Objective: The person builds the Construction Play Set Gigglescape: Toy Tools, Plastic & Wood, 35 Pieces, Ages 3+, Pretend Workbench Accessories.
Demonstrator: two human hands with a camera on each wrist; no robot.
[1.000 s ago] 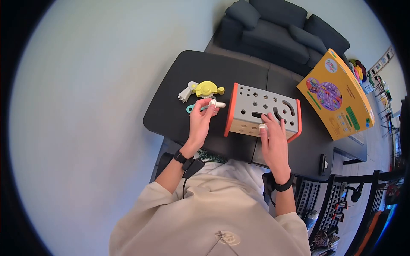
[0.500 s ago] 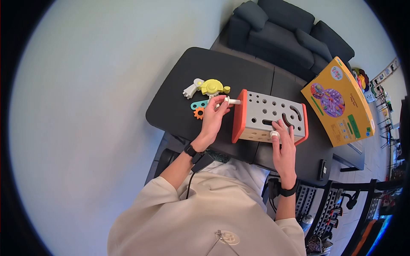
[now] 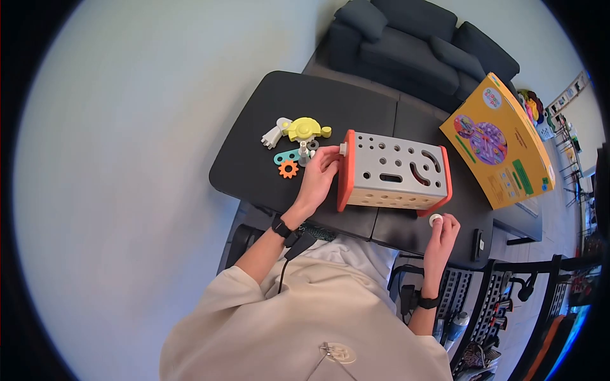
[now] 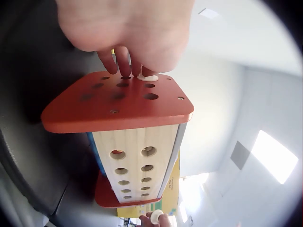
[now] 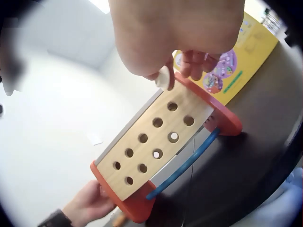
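Note:
A toy toolbox point(image 3: 400, 162) with a slotted grey top, red end panels and a wooden side with holes stands on the black table point(image 3: 254, 168). My left hand point(image 3: 319, 176) is at its left red panel point(image 4: 128, 111), thumb and fingers on the head of a white toy bolt point(image 3: 344, 148). The bolt's shank is hidden, its head close against the panel. Off the near right corner, my right hand point(image 3: 440, 244) pinches a small round white piece point(image 5: 162, 78) between thumb and finger, apart from the box.
Left of the toolbox lie a yellow piece point(image 3: 305, 129), a white claw-like piece point(image 3: 274, 133), a teal strip point(image 3: 287, 157) and an orange gear point(image 3: 288, 169). A yellow carton point(image 3: 502, 149) stands at the right. Near the table's right edge rests a black object point(image 3: 478, 244).
My left hand has moved the white bolt from beside the toolbox up to its left panel, shank now out of sight. My right hand has left the toolbox's front and drawn right with the white piece.

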